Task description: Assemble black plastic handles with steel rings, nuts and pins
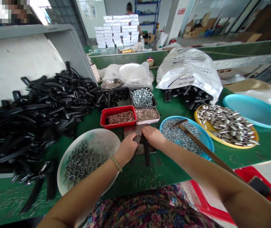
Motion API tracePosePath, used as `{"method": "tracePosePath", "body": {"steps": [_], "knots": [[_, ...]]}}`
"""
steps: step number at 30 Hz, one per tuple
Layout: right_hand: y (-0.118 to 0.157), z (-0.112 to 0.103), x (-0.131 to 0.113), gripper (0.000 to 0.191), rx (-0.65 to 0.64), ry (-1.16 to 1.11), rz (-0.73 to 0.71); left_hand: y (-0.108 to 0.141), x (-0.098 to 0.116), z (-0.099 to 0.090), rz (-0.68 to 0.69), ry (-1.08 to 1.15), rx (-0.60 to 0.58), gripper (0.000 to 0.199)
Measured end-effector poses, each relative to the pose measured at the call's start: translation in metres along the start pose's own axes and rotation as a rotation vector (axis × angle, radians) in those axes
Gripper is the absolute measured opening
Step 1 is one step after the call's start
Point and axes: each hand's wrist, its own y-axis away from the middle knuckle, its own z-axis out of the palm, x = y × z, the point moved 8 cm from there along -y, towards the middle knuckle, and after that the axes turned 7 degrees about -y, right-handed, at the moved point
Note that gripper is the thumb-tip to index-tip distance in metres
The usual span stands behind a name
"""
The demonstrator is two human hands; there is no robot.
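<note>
Over a dark metal plate at the bench's middle, my two hands nearly meet. My left hand, with a beaded bracelet at the wrist, is closed on a black handle part that has a small shiny metal piece at its upper end. My right hand is closed at that end, its fingertips pressed together; whatever is between them is too small to make out. A black curved arm of the part points down toward the bench's front edge.
A white bowl of metal rings stands left, beside piled black handles. Behind are a red tray and screws. Right, a hammer lies across a blue bowl, near a yellow bowl of metal sleeves.
</note>
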Motion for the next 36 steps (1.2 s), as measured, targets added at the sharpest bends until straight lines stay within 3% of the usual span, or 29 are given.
{"method": "tracePosePath", "body": {"steps": [4, 7, 9, 11, 13, 15, 18, 21, 24, 26, 29, 32, 36], "knots": [[-0.003, -0.004, -0.005, 0.023, -0.024, -0.019, 0.005, 0.0, 0.006, 0.002, 0.055, -0.059, -0.034, 0.024], [0.018, -0.024, 0.02, 0.03, 0.023, -0.123, 0.101, 0.005, 0.01, -0.004, 0.068, -0.078, -0.041, 0.026], [0.054, -0.045, 0.058, 0.035, 0.135, -0.139, 0.273, 0.01, 0.012, -0.009, 0.07, -0.056, -0.042, 0.028], [0.103, -0.062, 0.101, 0.04, 0.204, 0.048, 0.467, 0.015, 0.013, -0.011, 0.073, -0.036, -0.057, 0.028], [0.15, -0.062, 0.136, 0.04, 0.11, 0.21, 0.628, 0.018, 0.012, -0.009, 0.065, -0.036, -0.075, 0.028], [0.179, -0.056, 0.152, 0.037, 0.019, 0.273, 0.701, 0.02, 0.011, -0.006, 0.053, -0.051, -0.094, 0.028], [0.185, -0.053, 0.133, 0.042, 0.069, 0.241, 0.722, 0.019, 0.01, -0.002, 0.037, -0.055, -0.111, 0.029], [0.155, -0.055, 0.078, 0.046, 0.175, -0.025, 0.615, 0.019, 0.01, -0.002, 0.019, -0.015, -0.101, 0.027], [0.121, -0.052, 0.026, 0.043, 0.124, -0.283, 0.496, 0.019, 0.008, -0.004, -0.02, -0.007, -0.095, 0.026], [0.108, -0.054, 0.006, 0.042, 0.128, -0.35, 0.457, 0.018, 0.008, -0.005, -0.027, -0.011, -0.104, 0.025], [0.1, -0.056, -0.001, 0.041, 0.156, -0.353, 0.465, 0.018, 0.01, -0.007, -0.01, 0.001, -0.111, 0.024], [0.098, -0.049, -0.001, 0.038, 0.059, -0.348, 0.479, 0.018, 0.009, -0.006, -0.023, 0.012, -0.111, 0.024], [0.099, -0.056, 0.001, 0.042, 0.137, -0.347, 0.485, 0.018, 0.008, -0.004, -0.021, 0.027, -0.111, 0.025]]}}
